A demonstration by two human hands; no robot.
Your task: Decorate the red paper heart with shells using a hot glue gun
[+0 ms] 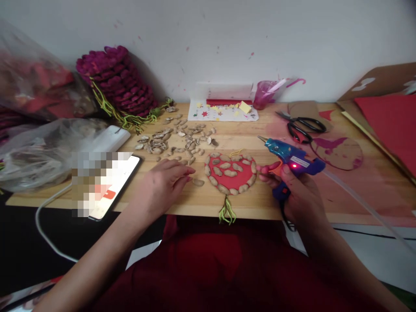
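Note:
My left hand (159, 184) is over the wooden table with its thumb and forefinger slightly apart and nothing visible between them. Just beyond the fingertips lies a loose peanut shell (198, 183). My right hand (303, 199) is wrapped round a blue glue gun (287, 151) with a lit red light, its metal nozzle pointing left. Between my hands lies a red heart (224, 181) edged with peanut shells, with several more on its middle and a green tassel (227, 212) hanging from its tip. The fingers of my right hand are beside the heart's right edge.
Scattered peanut shells (190, 141) lie behind my left hand. A lit phone (118, 186), a plastic bag (42, 151) and a purple coiled bundle (118, 84) are at left. Black scissors (303, 125), a cardboard disc (341, 154) and red sheets (390, 130) are at right. A pink cup (261, 95) stands behind.

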